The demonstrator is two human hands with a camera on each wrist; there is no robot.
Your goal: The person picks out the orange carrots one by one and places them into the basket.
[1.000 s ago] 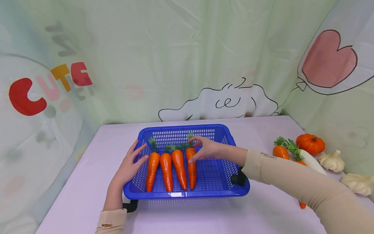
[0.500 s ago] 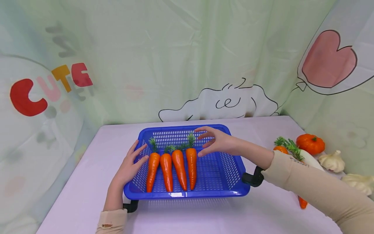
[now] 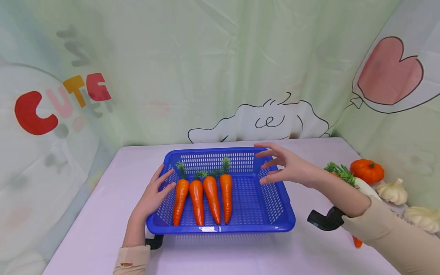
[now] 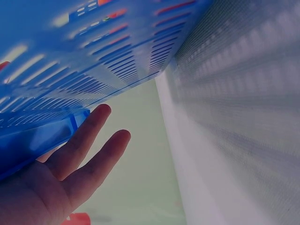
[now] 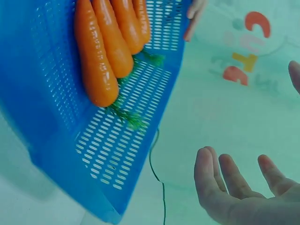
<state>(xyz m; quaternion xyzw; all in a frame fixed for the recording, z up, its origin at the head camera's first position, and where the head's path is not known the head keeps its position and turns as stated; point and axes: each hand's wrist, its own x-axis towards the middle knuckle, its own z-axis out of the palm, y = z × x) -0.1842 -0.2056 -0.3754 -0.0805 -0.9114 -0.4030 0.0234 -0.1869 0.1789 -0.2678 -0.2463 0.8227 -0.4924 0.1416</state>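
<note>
In the head view, a blue plastic basket [image 3: 220, 228] with slotted walls stands on the table. Several orange carrots [image 3: 211, 198] with green tops lie side by side in its left and middle part. My left hand [image 3: 150, 196] rests at the basket's left rim; in the left wrist view, two straight fingers [image 4: 96, 161] extend along the outside of the slotted wall. Over the right back corner of the basket hovers my right hand [image 3: 288, 166], fingers spread and loosely bent, holding nothing. The right wrist view shows this hand [image 5: 239, 199] apart from the basket.
At the table's right side are an orange pumpkin [image 3: 366, 171], a white radish [image 3: 366, 186] with green leaves, and two garlic bulbs [image 3: 393, 191]. A carrot tip [image 3: 357, 242] shows beneath the right sleeve. A printed curtain [image 3: 220, 76] hangs behind the table [image 3: 113, 191].
My right hand has moved from the rightmost carrot, right and up, to above the basket's right back corner. My left hand, the basket and its carrots have stayed in place.
</note>
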